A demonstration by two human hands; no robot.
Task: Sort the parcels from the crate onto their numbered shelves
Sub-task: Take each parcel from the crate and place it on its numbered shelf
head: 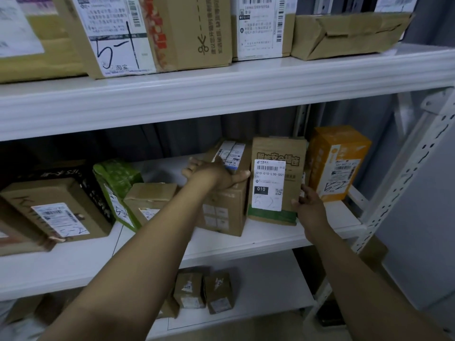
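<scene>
Two bare forearms (152,244), bare wrists (197,185)

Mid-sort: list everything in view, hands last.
shelving: one, white, three levels
top boxes: at least four, brown, top level
large box: one, brown, middle level left
black box: one, black, behind large box
green parcel: one, green, middle level
small box: one, brown, beside green parcel
brown box: one, brown, middle centre
tall parcel: one, brown, right of brown box
orange box: one, orange, middle right
bottom boxes: at least two, brown, bottom level
left hand: one, grips brown box top
right hand: one, holds tall parcel's right edge
</scene>
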